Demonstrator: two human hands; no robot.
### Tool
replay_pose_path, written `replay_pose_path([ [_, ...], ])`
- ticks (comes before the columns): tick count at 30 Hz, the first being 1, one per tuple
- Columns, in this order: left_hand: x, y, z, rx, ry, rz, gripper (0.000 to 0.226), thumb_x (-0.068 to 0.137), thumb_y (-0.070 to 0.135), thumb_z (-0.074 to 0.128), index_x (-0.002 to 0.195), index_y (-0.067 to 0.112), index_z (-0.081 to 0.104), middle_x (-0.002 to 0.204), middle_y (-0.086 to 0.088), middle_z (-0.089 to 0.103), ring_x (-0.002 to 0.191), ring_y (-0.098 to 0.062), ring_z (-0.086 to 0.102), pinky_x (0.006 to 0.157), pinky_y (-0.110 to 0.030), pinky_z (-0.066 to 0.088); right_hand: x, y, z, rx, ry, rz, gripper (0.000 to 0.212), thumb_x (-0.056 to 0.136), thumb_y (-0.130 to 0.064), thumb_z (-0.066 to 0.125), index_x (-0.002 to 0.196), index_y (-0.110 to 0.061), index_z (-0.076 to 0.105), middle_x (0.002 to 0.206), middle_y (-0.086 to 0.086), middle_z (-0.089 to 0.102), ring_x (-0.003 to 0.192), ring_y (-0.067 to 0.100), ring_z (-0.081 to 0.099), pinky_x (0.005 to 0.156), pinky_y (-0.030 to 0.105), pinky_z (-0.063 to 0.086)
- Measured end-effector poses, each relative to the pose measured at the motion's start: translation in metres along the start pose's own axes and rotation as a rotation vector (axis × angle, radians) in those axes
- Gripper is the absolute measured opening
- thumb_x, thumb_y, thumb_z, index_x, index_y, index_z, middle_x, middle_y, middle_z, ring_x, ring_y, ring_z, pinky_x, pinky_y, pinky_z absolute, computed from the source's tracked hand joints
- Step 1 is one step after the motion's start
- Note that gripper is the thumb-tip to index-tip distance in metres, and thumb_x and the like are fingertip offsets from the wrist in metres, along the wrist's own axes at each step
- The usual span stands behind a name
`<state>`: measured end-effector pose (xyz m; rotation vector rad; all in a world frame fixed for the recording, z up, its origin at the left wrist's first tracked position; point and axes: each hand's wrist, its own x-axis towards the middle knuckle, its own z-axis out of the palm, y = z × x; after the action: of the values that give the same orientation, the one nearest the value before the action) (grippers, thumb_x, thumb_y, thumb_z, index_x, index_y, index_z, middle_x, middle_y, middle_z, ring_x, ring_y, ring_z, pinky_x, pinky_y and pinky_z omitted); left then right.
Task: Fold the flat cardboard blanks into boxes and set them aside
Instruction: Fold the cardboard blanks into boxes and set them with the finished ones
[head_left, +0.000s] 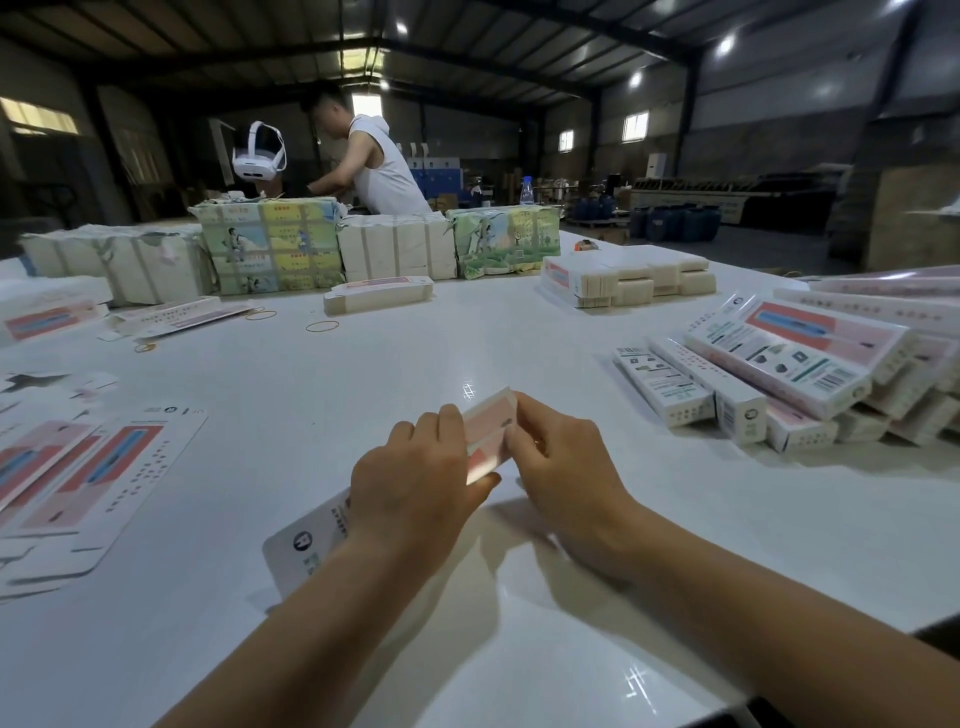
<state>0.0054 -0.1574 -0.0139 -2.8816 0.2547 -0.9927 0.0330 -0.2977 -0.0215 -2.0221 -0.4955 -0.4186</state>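
A pink and white cardboard blank (485, 434), partly raised into a box shape, lies on the white table (363, 374) in front of me. My left hand (410, 488) grips its left side, fingers curled over the top edge. My right hand (561, 457) pinches its right side near the far end. The blank's near end with a round logo (304, 543) pokes out below my left wrist. Flat blanks (98, 467) lie spread at the left. Folded boxes (800, 374) are heaped at the right.
Bundled stacks of blanks (270, 249) line the far side of the table, with more flat stacks (623, 280) at the back right. Rubber bands (322, 326) lie loose mid-table. A person in a white sleeveless top (384, 166) works beyond the table. A water bottle (527, 189) stands behind.
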Motion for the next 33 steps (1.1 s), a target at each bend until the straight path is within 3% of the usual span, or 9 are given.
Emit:
replay_pose_path([
  [4,-0.001,-0.004,0.001,-0.025,0.004,0.001,0.063,0.051,0.048,0.088,0.089,0.003,0.068,0.063,-0.005,0.061,0.051,-0.023,0.059,0.037,-0.024,0.034,0.001,0.000,-0.001,0.003,-0.014,0.011,0.021,0.094,-0.011,0.045,0.076,-0.014,0.056,0.061,-0.006,0.058,0.055,0.008,0.043,0.055,0.021,0.034],
  [7,0.000,-0.013,0.005,-0.011,-0.052,-0.010,0.066,0.077,0.060,0.064,0.121,0.013,0.052,0.098,0.001,0.063,0.083,-0.019,0.061,0.055,-0.029,0.045,0.002,0.002,0.000,-0.062,-0.070,-0.010,0.016,0.093,-0.014,0.049,0.082,-0.020,0.059,0.064,-0.020,0.059,0.061,0.003,0.051,0.058,0.013,0.037],
  [10,0.001,-0.028,0.010,-0.133,-0.099,-0.027,0.067,0.083,0.065,0.047,0.136,0.025,0.035,0.119,0.009,0.055,0.098,-0.013,0.055,0.071,-0.026,0.049,0.007,0.005,0.002,-0.145,-0.115,-0.043,0.032,0.092,-0.020,0.053,0.124,-0.016,0.056,0.120,-0.001,0.063,0.106,0.013,0.056,0.092,0.021,0.044],
  [13,0.004,-0.039,0.011,-0.319,-0.176,-0.067,0.070,0.078,0.065,0.054,0.136,0.030,0.037,0.121,0.011,0.056,0.089,-0.007,0.052,0.072,-0.024,0.050,0.010,0.007,-0.007,-0.247,-0.138,-0.229,0.072,0.088,-0.024,0.063,0.149,-0.018,0.025,0.157,0.000,0.021,0.144,0.015,0.016,0.116,0.027,0.017],
  [17,0.002,-0.054,0.020,-0.457,-0.302,0.040,0.050,0.071,0.067,0.059,0.114,0.055,0.037,0.109,0.017,0.060,0.086,-0.003,0.055,0.074,-0.023,0.049,0.009,0.015,-0.009,-0.539,-0.342,-0.469,0.073,0.081,-0.019,0.071,0.145,-0.017,0.037,0.149,0.012,0.033,0.136,0.032,0.026,0.112,0.049,0.026],
  [21,0.008,-0.063,0.034,-0.233,0.014,0.152,0.070,0.072,0.060,0.049,0.125,0.015,0.057,0.122,-0.010,0.060,0.104,-0.034,0.055,0.087,-0.049,0.045,0.015,0.017,-0.013,-0.683,-0.245,-0.508,0.053,0.087,-0.021,0.063,0.138,-0.023,0.050,0.119,0.023,0.052,0.103,0.039,0.047,0.084,0.046,0.039],
  [24,0.013,-0.068,0.037,-0.233,0.141,0.078,0.070,0.076,0.058,0.044,0.128,0.012,0.054,0.129,-0.012,0.053,0.113,-0.039,0.046,0.094,-0.054,0.036,0.039,0.023,-0.055,-0.739,0.065,-0.378,0.041,0.089,-0.024,0.060,0.129,-0.027,0.057,0.109,0.020,0.055,0.098,0.036,0.049,0.078,0.042,0.041],
  [28,0.006,-0.062,0.052,-0.305,0.071,0.050,0.032,0.074,0.034,0.071,0.100,0.015,0.070,0.103,-0.007,0.068,0.102,-0.028,0.050,0.079,-0.054,0.047,0.066,0.056,-0.150,-0.950,0.389,-0.183,0.042,0.090,-0.022,0.055,0.131,-0.031,0.055,0.114,0.017,0.054,0.102,0.032,0.047,0.082,0.042,0.040],
  [33,0.000,-0.054,0.059,-0.420,-0.262,-0.080,0.012,0.080,0.033,0.069,0.088,0.041,0.064,0.098,0.015,0.064,0.098,-0.014,0.054,0.085,-0.040,0.047,0.036,0.120,-0.226,-1.409,0.302,0.218,0.039,0.091,-0.025,0.047,0.130,-0.030,0.050,0.121,0.014,0.049,0.107,0.030,0.040,0.088,0.041,0.033],
])
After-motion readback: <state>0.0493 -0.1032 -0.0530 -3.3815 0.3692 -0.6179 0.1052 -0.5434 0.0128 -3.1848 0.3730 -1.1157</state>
